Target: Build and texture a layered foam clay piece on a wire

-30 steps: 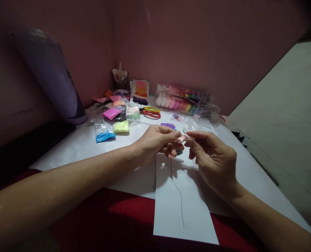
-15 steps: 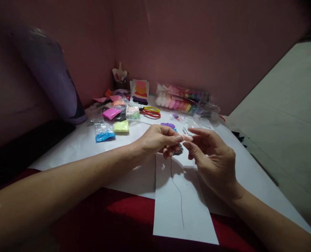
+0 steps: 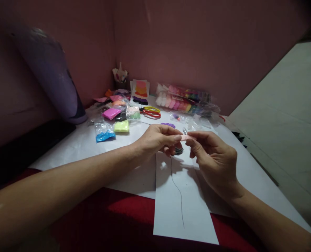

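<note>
Between my two hands is a small piece of pale pink modelling clay (image 3: 184, 138), held above a white sheet of paper (image 3: 171, 210). My left hand (image 3: 165, 139) pinches its left end between thumb and fingers. On the other end, the thumb and index finger of my right hand (image 3: 213, 150) are closed. Below them, a grey-and-black striped lump (image 3: 178, 151) shows partly behind my left fingers. A thin dark line (image 3: 181, 196) runs down the sheet from there. Just behind the clay is a small silvery, shiny piece (image 3: 185, 131), and a purple textured piece (image 3: 168, 125) lies beyond my left hand.
Small bags of coloured clay, among them blue (image 3: 105, 135), yellow (image 3: 121, 126) and magenta (image 3: 111, 113), lie at the left. Scissors (image 3: 151, 112) with red and yellow handles, a painted card (image 3: 141, 90) and a large clay pack (image 3: 181, 97) sit farther back. A purple cylinder (image 3: 55, 80) leans at left.
My right thumb and index finger have closed onto the right end of the pink clay, which looks flatter and more stretched out. My left hand has barely moved.
</note>
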`<action>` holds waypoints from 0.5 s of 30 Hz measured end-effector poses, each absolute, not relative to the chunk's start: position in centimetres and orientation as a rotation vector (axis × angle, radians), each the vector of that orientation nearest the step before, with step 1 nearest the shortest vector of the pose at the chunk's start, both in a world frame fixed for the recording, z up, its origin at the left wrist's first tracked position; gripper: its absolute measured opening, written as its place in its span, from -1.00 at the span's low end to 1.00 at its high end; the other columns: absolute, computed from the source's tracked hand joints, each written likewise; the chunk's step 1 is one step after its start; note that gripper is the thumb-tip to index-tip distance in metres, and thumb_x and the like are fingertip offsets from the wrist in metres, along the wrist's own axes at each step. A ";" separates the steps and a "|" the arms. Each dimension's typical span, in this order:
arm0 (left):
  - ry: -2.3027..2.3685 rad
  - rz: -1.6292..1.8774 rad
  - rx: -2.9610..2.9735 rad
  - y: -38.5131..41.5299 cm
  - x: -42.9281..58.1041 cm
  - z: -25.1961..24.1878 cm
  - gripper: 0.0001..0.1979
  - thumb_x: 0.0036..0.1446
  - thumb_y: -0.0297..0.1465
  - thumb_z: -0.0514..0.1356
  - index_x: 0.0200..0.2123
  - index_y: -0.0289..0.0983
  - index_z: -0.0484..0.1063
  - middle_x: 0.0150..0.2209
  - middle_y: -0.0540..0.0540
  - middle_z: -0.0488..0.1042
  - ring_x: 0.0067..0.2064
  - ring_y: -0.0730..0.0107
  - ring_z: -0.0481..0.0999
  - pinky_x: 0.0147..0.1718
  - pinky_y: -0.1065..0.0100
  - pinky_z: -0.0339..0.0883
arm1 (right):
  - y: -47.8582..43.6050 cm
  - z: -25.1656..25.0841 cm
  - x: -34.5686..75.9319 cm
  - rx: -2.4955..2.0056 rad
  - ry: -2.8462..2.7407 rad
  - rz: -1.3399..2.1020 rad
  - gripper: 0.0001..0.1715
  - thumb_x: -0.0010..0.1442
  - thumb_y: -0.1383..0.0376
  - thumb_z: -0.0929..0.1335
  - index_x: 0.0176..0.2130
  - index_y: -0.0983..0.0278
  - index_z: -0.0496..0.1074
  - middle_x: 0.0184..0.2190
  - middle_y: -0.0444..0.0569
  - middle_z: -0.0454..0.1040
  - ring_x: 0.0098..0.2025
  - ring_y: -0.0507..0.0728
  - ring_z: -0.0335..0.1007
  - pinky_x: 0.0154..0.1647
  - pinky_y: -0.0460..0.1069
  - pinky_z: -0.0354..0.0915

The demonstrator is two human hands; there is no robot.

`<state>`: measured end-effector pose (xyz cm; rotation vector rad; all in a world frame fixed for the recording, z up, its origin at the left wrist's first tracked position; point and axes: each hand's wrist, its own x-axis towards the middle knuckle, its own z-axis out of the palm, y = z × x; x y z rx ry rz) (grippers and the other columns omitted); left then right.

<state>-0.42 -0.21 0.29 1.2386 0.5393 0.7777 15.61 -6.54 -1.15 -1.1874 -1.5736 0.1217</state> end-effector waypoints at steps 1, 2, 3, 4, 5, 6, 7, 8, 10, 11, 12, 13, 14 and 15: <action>0.534 0.782 1.229 -0.2 -0.5 0.3 -0.89 0.05 -0.45 0.30 -0.35 -0.40 0.47 -0.49 -0.05 0.47 -0.57 0.59 0.39 -0.57 0.48 0.25 | -6.5 -1.2 15.7 -1.193 -1.569 0.126 -0.86 0.19 0.28 0.41 -0.19 0.23 0.46 -0.44 -0.16 0.49 -0.58 -0.03 0.32 -0.55 -0.07 0.31; 0.526 0.786 1.225 -0.2 -0.5 0.3 -0.91 0.05 -0.49 0.29 -0.36 -0.40 0.46 -0.49 -0.04 0.47 -0.56 0.58 0.40 -0.57 0.48 0.26 | -6.4 -1.2 15.7 -1.197 -1.560 0.143 -0.84 0.20 0.27 0.41 -0.18 0.23 0.45 -0.43 -0.16 0.49 -0.58 -0.03 0.32 -0.56 -0.07 0.31; 0.516 0.788 1.227 -0.3 -0.5 0.3 -0.92 0.05 -0.49 0.29 -0.36 -0.39 0.45 -0.49 -0.04 0.47 -0.55 0.57 0.41 -0.56 0.48 0.26 | -6.4 -1.3 15.7 -1.195 -1.549 0.170 -0.82 0.20 0.26 0.41 -0.16 0.23 0.43 -0.43 -0.16 0.47 -0.58 -0.03 0.32 -0.58 -0.08 0.31; 0.503 0.788 1.234 -0.3 -0.5 0.3 -0.90 0.05 -0.47 0.30 -0.36 -0.39 0.45 -0.48 -0.05 0.48 -0.54 0.58 0.42 -0.56 0.48 0.26 | -6.4 -1.3 15.7 -1.190 -1.539 0.204 -0.80 0.20 0.26 0.41 -0.15 0.23 0.41 -0.44 -0.17 0.46 -0.58 -0.03 0.33 -0.60 -0.08 0.30; 0.493 0.789 1.247 -0.3 -0.6 0.3 -0.87 0.04 -0.44 0.32 -0.36 -0.39 0.46 -0.47 -0.04 0.48 -0.54 0.59 0.42 -0.56 0.48 0.26 | -6.4 -1.3 15.7 -1.181 -1.530 0.236 -0.79 0.20 0.25 0.41 -0.15 0.23 0.39 -0.45 -0.17 0.44 -0.59 -0.03 0.33 -0.63 -0.09 0.28; 0.484 0.791 1.263 -0.3 -0.6 0.3 -0.83 0.02 -0.40 0.34 -0.37 -0.39 0.46 -0.46 -0.03 0.48 -0.53 0.60 0.41 -0.56 0.49 0.25 | -6.4 -1.3 15.7 -1.167 -1.526 0.263 -0.80 0.20 0.25 0.41 -0.16 0.23 0.38 -0.45 -0.18 0.43 -0.59 -0.03 0.32 -0.65 -0.10 0.27; 0.476 0.793 1.276 -0.3 -0.6 0.3 -0.80 0.00 -0.37 0.36 -0.37 -0.38 0.47 -0.46 -0.02 0.47 -0.53 0.61 0.41 -0.55 0.49 0.25 | -6.5 -1.3 15.6 -1.153 -1.530 0.285 -0.81 0.20 0.26 0.41 -0.17 0.23 0.37 -0.46 -0.18 0.43 -0.60 -0.04 0.32 -0.67 -0.11 0.26; 0.473 0.798 1.284 -0.3 -0.6 0.2 -0.78 -0.01 -0.35 0.38 -0.37 -0.38 0.47 -0.47 0.00 0.45 -0.53 0.61 0.40 -0.56 0.50 0.24 | -6.5 -1.3 15.6 -1.138 -1.540 0.298 -0.83 0.20 0.26 0.40 -0.19 0.24 0.37 -0.46 -0.17 0.43 -0.60 -0.04 0.32 -0.67 -0.11 0.26; 0.488 0.820 1.282 -0.2 -0.6 0.2 -0.74 -0.06 -0.34 0.41 -0.38 -0.36 0.45 -0.50 0.03 0.43 -0.54 0.60 0.39 -0.57 0.49 0.23 | -6.6 -1.2 15.5 -1.111 -1.568 0.309 -0.86 0.22 0.27 0.39 -0.20 0.24 0.37 -0.45 -0.16 0.44 -0.60 -0.05 0.33 -0.65 -0.11 0.28; 0.504 0.831 1.273 -0.2 -0.6 0.2 -0.72 -0.09 -0.34 0.42 -0.38 -0.35 0.43 -0.52 0.04 0.42 -0.55 0.59 0.39 -0.58 0.49 0.23 | -6.7 -1.2 15.5 -1.100 -1.581 0.313 -0.86 0.23 0.28 0.38 -0.19 0.24 0.37 -0.45 -0.16 0.44 -0.59 -0.05 0.33 -0.64 -0.11 0.29; 0.523 0.837 1.262 -0.2 -0.5 0.2 -0.70 -0.12 -0.35 0.43 -0.36 -0.34 0.43 -0.52 0.03 0.43 -0.56 0.58 0.38 -0.59 0.48 0.23 | -6.8 -1.2 15.5 -1.091 -1.593 0.315 -0.86 0.24 0.28 0.37 -0.17 0.24 0.37 -0.46 -0.16 0.44 -0.58 -0.04 0.34 -0.62 -0.10 0.30; 0.540 0.835 1.250 -0.1 -0.5 0.2 -0.68 -0.14 -0.35 0.44 -0.34 -0.34 0.43 -0.51 0.03 0.44 -0.56 0.57 0.38 -0.59 0.47 0.23 | -6.8 -1.2 15.5 -1.084 -1.605 0.318 -0.86 0.25 0.28 0.37 -0.16 0.24 0.37 -0.46 -0.17 0.43 -0.58 -0.04 0.34 -0.61 -0.10 0.31; 0.543 0.822 1.245 -0.1 -0.5 0.2 -0.66 -0.14 -0.35 0.44 -0.30 -0.34 0.44 -0.50 0.02 0.45 -0.56 0.57 0.37 -0.58 0.47 0.23 | -6.8 -1.2 15.5 -1.079 -1.617 0.324 -0.86 0.25 0.29 0.36 -0.15 0.24 0.37 -0.45 -0.17 0.43 -0.56 -0.03 0.35 -0.60 -0.10 0.32; 0.528 0.795 1.249 -0.1 -0.5 0.2 -0.66 -0.12 -0.34 0.43 -0.28 -0.34 0.46 -0.48 0.00 0.46 -0.55 0.58 0.37 -0.57 0.47 0.23 | -6.8 -1.2 15.5 -1.073 -1.631 0.332 -0.85 0.25 0.30 0.36 -0.13 0.23 0.36 -0.44 -0.16 0.43 -0.55 -0.03 0.36 -0.59 -0.10 0.33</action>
